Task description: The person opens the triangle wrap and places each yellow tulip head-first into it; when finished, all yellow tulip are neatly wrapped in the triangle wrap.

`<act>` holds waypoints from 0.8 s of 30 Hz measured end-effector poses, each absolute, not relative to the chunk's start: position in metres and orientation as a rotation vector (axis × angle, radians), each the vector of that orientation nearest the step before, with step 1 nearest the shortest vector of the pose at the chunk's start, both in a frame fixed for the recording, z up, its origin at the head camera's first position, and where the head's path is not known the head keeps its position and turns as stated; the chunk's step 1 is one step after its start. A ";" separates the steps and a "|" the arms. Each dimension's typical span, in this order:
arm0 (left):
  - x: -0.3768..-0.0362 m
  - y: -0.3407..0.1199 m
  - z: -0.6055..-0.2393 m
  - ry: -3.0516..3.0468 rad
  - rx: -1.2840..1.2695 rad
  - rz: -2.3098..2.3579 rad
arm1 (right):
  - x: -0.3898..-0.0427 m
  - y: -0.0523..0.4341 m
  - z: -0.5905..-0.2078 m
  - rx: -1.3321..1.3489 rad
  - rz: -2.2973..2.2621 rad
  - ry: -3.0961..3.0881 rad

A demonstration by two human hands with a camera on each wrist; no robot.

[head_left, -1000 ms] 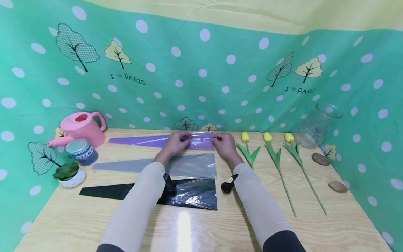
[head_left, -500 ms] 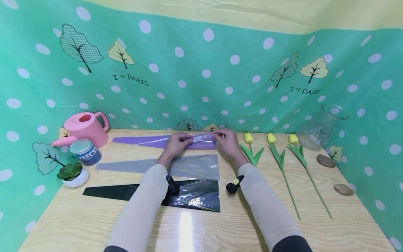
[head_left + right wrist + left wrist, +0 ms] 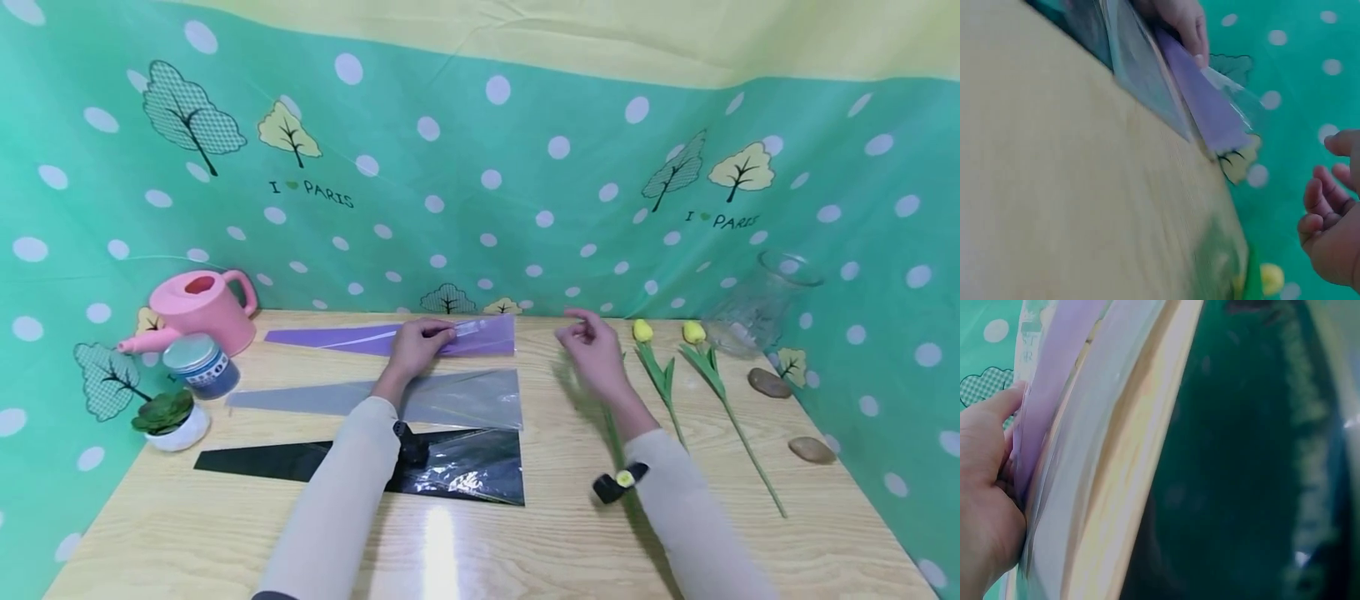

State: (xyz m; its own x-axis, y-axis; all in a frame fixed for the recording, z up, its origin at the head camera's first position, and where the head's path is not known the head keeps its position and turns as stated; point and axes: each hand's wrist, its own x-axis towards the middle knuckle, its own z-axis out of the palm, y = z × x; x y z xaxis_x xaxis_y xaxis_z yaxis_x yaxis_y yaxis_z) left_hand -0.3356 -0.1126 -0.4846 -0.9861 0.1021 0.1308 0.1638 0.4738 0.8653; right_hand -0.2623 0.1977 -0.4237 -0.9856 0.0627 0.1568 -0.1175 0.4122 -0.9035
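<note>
A purple flower wrapping sleeve [image 3: 487, 337] with a clear plastic front lies at the back of the table. My left hand [image 3: 415, 346] pinches it near its middle; in the left wrist view the thumb presses on the clear layer of this sleeve [image 3: 1054, 387]. My right hand [image 3: 596, 358] is in the air to the right, fingers loosely bent with nothing between them, as the right wrist view also shows. Below it, a tulip stem [image 3: 613, 433] is mostly hidden by the hand. A grey sleeve [image 3: 472, 396] and a black sleeve [image 3: 480, 471] lie nearer me.
Two yellow tulips [image 3: 663, 379] [image 3: 720, 383] lie at the right, by a clear glass vase [image 3: 757, 308] and two brown stones [image 3: 769, 382] [image 3: 812, 450]. At the left stand a pink watering can [image 3: 202, 308], a blue jar [image 3: 201, 367] and a potted succulent [image 3: 168, 417].
My right hand has let go of the purple sleeve's right end and moved right, over the nearest tulip. The left hand stays on the sleeve, whose raised clear front now lies flatter.
</note>
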 end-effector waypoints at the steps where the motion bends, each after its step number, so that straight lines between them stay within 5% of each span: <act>1: -0.335 -0.113 -0.485 -2.638 -0.238 -1.577 | -0.253 0.206 -0.422 0.027 1.627 -2.501; 12: -0.333 -0.114 -0.485 -2.608 -0.238 -1.641 | -0.177 0.261 -0.436 -0.278 1.546 -2.709; 24: -0.333 -0.114 -0.486 -2.586 -0.244 -1.643 | -0.160 0.260 -0.456 -0.202 1.220 -2.859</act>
